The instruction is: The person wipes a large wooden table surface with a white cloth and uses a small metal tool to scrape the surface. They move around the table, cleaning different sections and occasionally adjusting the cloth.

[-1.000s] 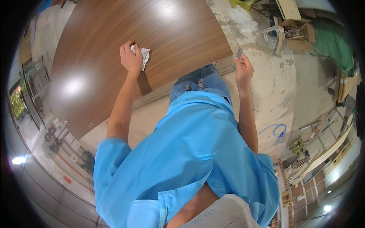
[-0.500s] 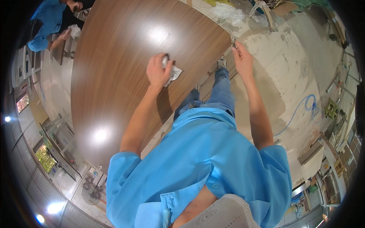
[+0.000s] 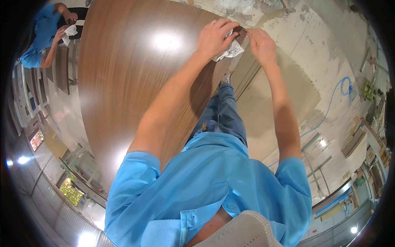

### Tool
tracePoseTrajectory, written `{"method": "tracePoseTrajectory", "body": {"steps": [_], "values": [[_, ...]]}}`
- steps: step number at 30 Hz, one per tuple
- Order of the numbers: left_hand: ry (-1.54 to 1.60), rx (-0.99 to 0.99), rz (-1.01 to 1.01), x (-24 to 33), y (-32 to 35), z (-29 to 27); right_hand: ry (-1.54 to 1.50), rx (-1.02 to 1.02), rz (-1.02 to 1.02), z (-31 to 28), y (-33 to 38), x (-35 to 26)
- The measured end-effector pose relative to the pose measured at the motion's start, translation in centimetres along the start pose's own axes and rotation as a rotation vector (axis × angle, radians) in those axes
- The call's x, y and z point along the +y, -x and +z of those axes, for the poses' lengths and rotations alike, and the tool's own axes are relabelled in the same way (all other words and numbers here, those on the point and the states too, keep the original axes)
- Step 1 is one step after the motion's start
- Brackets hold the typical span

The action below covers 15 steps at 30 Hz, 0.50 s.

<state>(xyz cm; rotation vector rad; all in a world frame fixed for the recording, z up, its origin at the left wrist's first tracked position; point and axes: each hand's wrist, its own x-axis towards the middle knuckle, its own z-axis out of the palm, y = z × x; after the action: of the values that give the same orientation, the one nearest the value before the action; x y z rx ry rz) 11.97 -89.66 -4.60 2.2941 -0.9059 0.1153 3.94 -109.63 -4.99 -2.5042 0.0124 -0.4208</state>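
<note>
A large wood-grain board (image 3: 135,74) with a glossy brown face lies before me, its far right corner under my hands. My left hand (image 3: 214,38) is closed around a crumpled white cloth (image 3: 230,50) with grey marks, over the board near that corner. A small dark piece (image 3: 239,29) shows between the fingers of my two hands; its kind cannot be made out. Just off the corner, my right hand (image 3: 262,44) has its fingertips pinched together beside the dark piece. What they grip is too small to tell.
At the upper left, a co-worker in a blue shirt (image 3: 45,31) holds a white cloth (image 3: 70,33) in both hands. A blue hose (image 3: 345,88) lies coiled on the floor at right. Machines and racks line the left side; stacked materials (image 3: 354,142) stand at far right.
My left hand has moved with the cloth away from me and right, to the board's corner. My right hand has shifted slightly farther out, and both hands are now close together.
</note>
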Motion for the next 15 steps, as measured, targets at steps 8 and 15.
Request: {"method": "tracePoseTrajectory", "body": {"steps": [8, 15], "values": [[-0.042, -0.024, -0.009, -0.9, 0.2, 0.8, 0.092, -0.024, 0.015, 0.2, 2.1, -0.4], [0.051, -0.101, -0.11, 1.3, 3.7, -1.7, -0.047, 0.117, -0.192, 0.1, 4.4, -1.8]]}}
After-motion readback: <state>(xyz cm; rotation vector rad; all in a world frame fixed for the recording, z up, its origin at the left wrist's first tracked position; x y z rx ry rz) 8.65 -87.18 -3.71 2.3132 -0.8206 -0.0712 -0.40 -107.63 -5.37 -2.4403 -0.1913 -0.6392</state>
